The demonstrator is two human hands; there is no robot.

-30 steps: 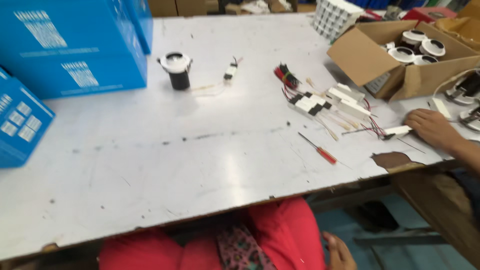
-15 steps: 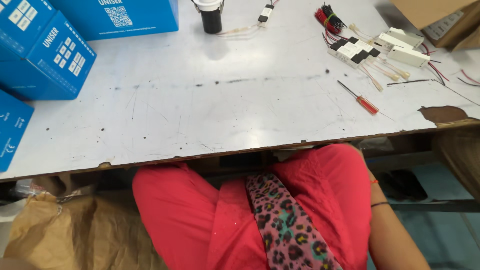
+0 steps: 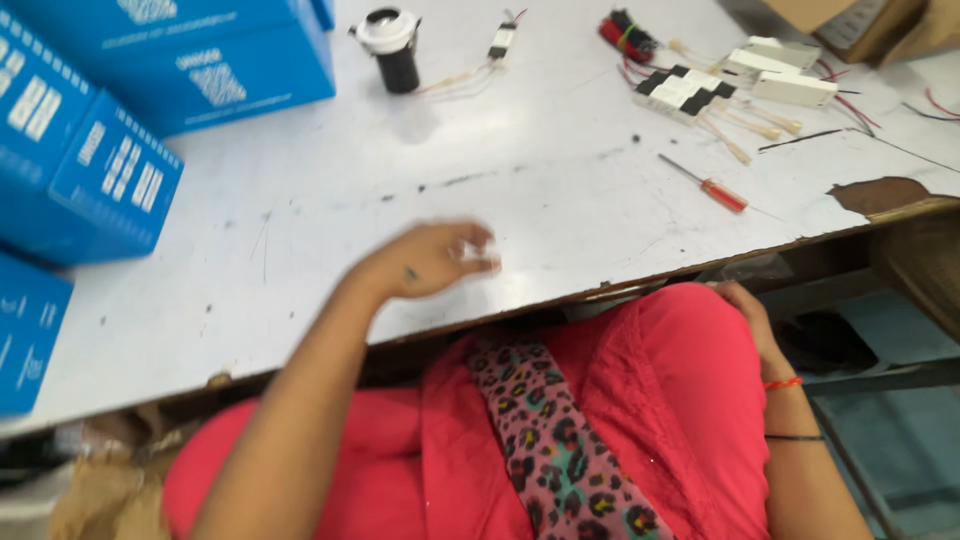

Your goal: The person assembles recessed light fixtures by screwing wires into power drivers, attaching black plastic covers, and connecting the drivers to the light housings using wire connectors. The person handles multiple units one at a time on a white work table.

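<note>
Left hand near surface front edge, fingers pinching small white part. Right hand below edge, fingers hidden—can't tell. Screwdriver well apart; bare surface between.

Blue cartons with white labels crowd the table's left; brown cardboard boxes (partly cropped) sit top right.

Probably an assembly workshop: worn workbench, screwdriver, wired parts, boxes.

Left hand curled, right hand lowered
</note>
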